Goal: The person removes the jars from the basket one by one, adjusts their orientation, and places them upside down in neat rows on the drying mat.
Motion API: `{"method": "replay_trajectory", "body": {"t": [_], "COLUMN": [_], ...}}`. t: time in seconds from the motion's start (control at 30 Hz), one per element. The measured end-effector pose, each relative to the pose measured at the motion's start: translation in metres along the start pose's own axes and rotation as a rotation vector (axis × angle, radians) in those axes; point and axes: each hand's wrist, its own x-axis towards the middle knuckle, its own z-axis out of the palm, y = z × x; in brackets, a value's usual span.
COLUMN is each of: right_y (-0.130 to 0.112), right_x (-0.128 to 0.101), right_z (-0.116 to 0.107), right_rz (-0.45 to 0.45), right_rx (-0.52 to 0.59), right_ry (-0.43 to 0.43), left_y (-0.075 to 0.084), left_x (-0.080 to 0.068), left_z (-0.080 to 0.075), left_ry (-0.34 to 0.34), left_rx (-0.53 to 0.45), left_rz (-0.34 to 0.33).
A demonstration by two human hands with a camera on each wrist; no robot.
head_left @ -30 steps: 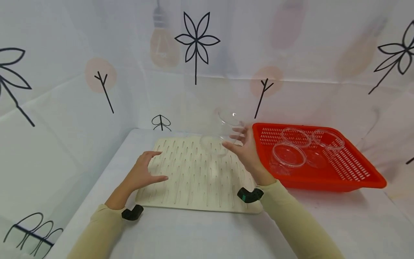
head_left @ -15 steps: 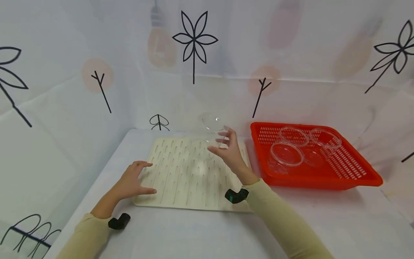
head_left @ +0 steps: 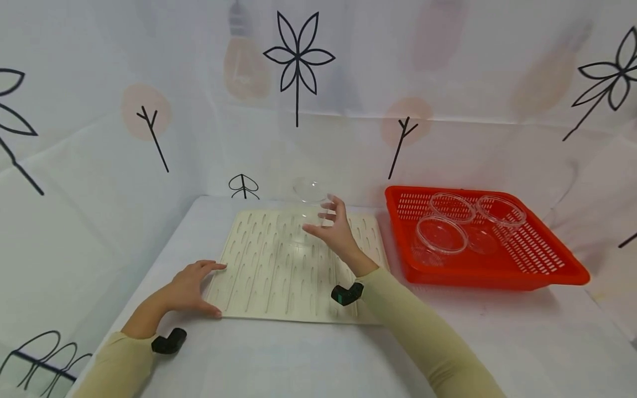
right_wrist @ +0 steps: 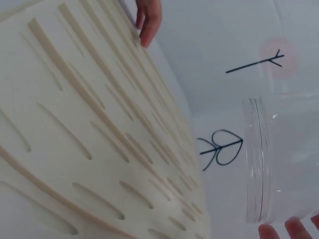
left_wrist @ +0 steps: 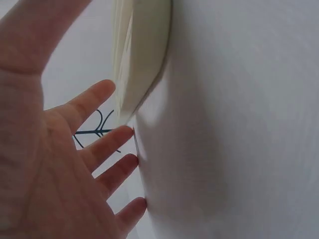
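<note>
Right now the right hand point(head_left: 338, 235) holds a clear plastic bowl point(head_left: 309, 200) up in the air, over the far part of the cream mat point(head_left: 278, 271). Its fingers curl around the bowl's side. The bowl looks very light and thin, so I think it would bend or crack if squeezed hard. It is smooth and see-through, so it may slip. The best place to hold it looks like the rim point(right_wrist: 255, 164) or the round side, with a soft grip.

The bowl is tipped on its side. In the right wrist view its rim stands almost up and down, but I cannot tell for sure which way the open mouth faces. It is round, so it has no real long side.

The left hand point(head_left: 188, 288) lies flat with straight fingers. It rests on the near left corner of the mat and on the white surface point(head_left: 278, 359), and holds nothing.

A red basket point(head_left: 547, 271) sits to the right of the mat. It has more clear bowls point(head_left: 442, 235) inside
</note>
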Motion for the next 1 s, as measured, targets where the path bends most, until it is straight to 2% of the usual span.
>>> {"method": "replay_trajectory", "body": {"t": [0.17, 0.43, 0.87, 1.0], "right_y": [0.003, 0.004, 0.009, 0.013], "right_x": [0.009, 0.024, 0.053, 0.057], "right_z": [0.011, 0.029, 0.066, 0.072], "right_rz": [0.019, 0.067, 0.146, 0.138], "right_rx": [-0.059, -0.095, -0.162, -0.181], "right_ry": [-0.003, -0.023, -0.092, -0.106], "left_y": [-0.002, -0.009, -0.009, -0.007], "left_x": [-0.004, -0.011, -0.015, -0.013], "left_z": [-0.004, -0.007, -0.007, -0.006], "left_ry": [-0.027, -0.047, -0.030, -0.027], "left_rx": [-0.005, 0.003, -0.032, -0.032], "left_rz": [0.039, 0.064, 0.047, 0.051]}}
